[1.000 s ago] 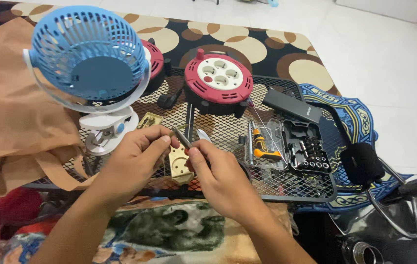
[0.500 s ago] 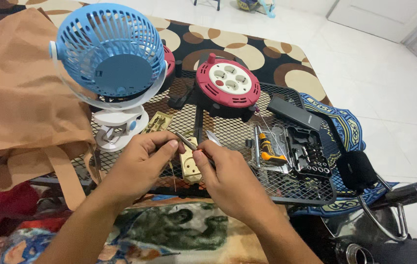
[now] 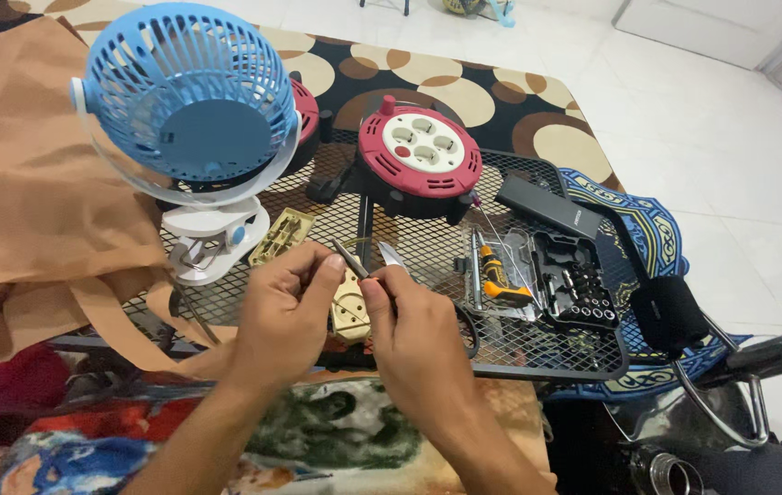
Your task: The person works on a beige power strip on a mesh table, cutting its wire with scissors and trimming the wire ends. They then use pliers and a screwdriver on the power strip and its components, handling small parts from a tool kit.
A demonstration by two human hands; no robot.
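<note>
Hands (image 3: 354,316) nearer, small part hidden.

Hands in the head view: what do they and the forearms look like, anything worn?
Both forearms are bare to the frame's lower edge: no sleeves, gloves, watch or rings visible. The left hand and right hand have short, unpainted nails.

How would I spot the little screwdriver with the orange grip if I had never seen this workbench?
Find the black wire mesh table and, on it, the round red and white extension cord reel. Just right of the right hand lies an open clear case with the screwdriver in it. Its orange and black handle sets it apart from the dark bit set beside it.
</note>
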